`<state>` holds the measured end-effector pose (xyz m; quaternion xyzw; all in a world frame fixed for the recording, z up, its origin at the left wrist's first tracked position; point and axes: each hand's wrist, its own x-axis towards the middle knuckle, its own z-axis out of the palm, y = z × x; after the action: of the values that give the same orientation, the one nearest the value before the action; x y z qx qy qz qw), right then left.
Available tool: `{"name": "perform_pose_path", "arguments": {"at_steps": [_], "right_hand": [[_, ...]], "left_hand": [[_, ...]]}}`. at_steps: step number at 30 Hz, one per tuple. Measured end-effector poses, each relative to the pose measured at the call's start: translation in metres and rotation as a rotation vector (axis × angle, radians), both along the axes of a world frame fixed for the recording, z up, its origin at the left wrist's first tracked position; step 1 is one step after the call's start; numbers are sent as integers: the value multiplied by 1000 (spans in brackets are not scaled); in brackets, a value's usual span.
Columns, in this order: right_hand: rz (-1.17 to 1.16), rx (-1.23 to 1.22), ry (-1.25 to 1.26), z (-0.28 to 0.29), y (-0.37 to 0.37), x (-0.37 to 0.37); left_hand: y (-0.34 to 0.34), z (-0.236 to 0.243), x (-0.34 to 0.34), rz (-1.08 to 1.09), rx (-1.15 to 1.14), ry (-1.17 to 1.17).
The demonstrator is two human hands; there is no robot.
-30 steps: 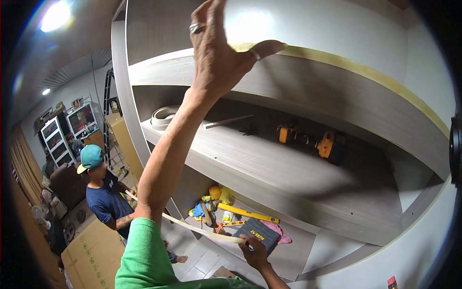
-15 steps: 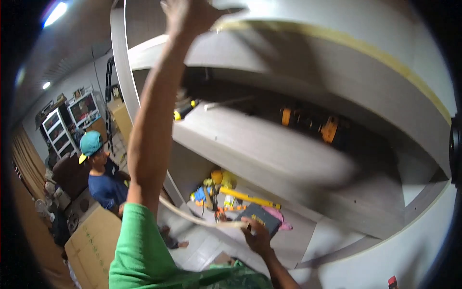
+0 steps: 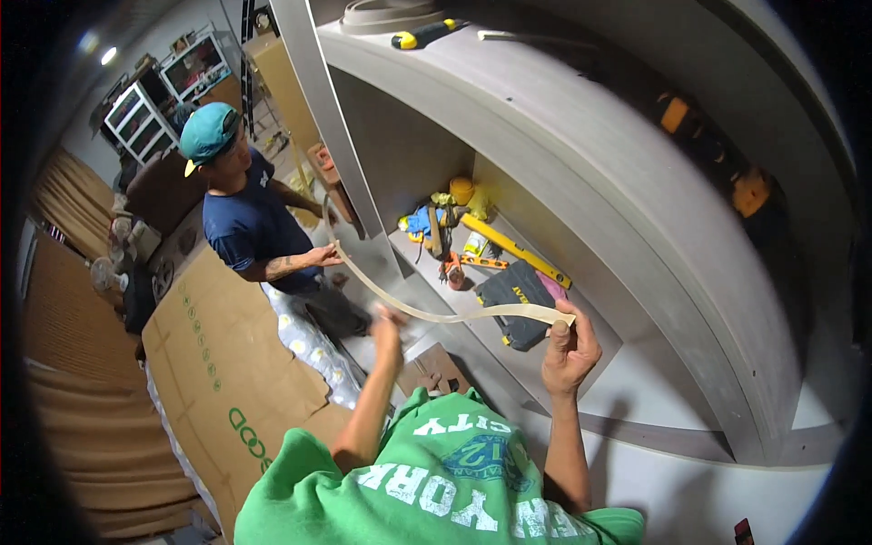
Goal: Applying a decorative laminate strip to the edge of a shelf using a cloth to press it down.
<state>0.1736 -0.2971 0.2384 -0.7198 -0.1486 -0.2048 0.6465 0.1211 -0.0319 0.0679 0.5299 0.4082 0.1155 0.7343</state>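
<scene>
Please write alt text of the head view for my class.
The wearer's right hand pinches one end of a long pale strip, left hand blurred nearby. A co-worker in a teal cap also holds it beside a grey cabinet.

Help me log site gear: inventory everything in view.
Long flexible strip: 1, cream, centre
Curved cabinet: 1, grey, right
Flat coil: 1, grey, top
Handled tool: 1, yellow-black, top
Power tools: apparently 2, orange, upper right
Spirit level: 1, yellow, in cabinet
Hard plastic case: 1, black, beside level
Cardboard piece: 1, brown, left
Co-worker: 1, navy shirt, left
Shirt: 1, green, bottom
Left hand: 1, bare, near strip
Right hand: 1, bare, pinching strip
</scene>
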Motion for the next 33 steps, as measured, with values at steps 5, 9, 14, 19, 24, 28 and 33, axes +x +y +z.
{"name": "perform_pose_path", "arguments": {"at_steps": [5,9,14,19,24,28,33], "right_hand": [[0,-69,32,-15,4,-17],[-32,-142,29,-18,-6,-24],[-96,-143,125,-4,-16,-29],[-161,-126,18,37,-29,-36],[-266,-355,-372,98,-55,-38],[-493,-573,-364,152,-48,-59],[-747,-353,-360,196,-64,-72]], "left_hand": [[-86,-15,-7,-202,-1072,-167],[-96,-1,0,-154,-666,40],[-107,11,-16,-241,-668,35],[-126,78,-19,-510,618,-289],[-138,107,13,-347,1119,-626],[-141,122,17,-149,1290,-778],[-154,171,19,-89,1140,-1001]]}}
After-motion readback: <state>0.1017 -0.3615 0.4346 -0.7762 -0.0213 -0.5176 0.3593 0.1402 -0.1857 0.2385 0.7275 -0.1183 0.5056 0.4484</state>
